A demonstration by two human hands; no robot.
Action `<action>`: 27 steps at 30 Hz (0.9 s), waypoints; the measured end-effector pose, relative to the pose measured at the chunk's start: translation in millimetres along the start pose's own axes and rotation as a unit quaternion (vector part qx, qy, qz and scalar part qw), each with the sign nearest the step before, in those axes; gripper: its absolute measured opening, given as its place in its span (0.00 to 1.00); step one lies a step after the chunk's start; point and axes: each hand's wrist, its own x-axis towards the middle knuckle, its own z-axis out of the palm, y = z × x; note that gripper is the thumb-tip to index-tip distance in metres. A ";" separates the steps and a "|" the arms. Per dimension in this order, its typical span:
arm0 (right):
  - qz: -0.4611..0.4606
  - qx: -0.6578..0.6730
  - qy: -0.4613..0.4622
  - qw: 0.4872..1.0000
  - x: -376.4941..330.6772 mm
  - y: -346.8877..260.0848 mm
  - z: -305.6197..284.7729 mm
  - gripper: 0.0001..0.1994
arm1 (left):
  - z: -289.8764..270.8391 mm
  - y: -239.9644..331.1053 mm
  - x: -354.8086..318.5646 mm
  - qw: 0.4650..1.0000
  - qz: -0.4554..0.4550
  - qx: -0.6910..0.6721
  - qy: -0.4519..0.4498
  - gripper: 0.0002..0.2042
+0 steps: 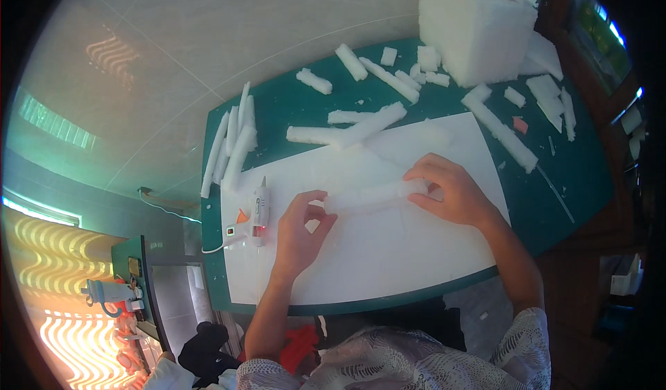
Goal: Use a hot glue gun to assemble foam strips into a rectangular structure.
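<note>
A white foam strip (368, 197) lies level over a white board (388, 251) on the green table. My left hand (302, 227) pinches its left end between thumb and fingers. At the other end, my right hand (444, 187) grips the strip, fingers above and thumb below. Whether the strip rests on the board or hovers just over it, I cannot tell. Just left of my left hand lies a white hot glue gun (251, 225) with an orange trigger, its nozzle pointing away from me.
More foam strips lie crossed (347, 132) at the board's far edge and bundled (236, 140) on the left. A large white foam block (479, 36) stands at the far right of the green table (277, 88), near scattered offcuts (428, 58). A cord (173, 213) runs left.
</note>
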 end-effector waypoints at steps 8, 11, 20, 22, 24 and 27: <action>0.006 -0.004 0.003 1.000 -0.5 -3.3 -0.5 0.13 | 1.6 -2.4 -1.2 1.000 0.002 -0.002 0.002 0.19; 0.001 -0.012 0.002 1.000 1.0 -3.9 1.7 0.13 | -1.0 -3.2 -4.2 1.000 -0.011 -0.011 0.003 0.19; -0.003 -0.008 0.010 1.000 0.9 -0.8 3.7 0.13 | -52.1 -27.2 -31.1 0.996 0.023 0.051 0.076 0.15; -0.002 -0.010 0.012 1.000 0.1 -2.0 2.5 0.13 | -75.1 -33.8 -37.2 0.991 0.034 0.087 0.097 0.14; -0.007 -0.011 0.010 1.000 0.2 -1.9 2.6 0.13 | -95.0 -32.4 -43.3 0.969 0.032 0.210 0.130 0.15; -0.011 -0.013 0.008 1.000 0.8 -1.6 2.8 0.13 | -116.3 -43.0 -54.2 0.949 0.030 0.287 0.125 0.18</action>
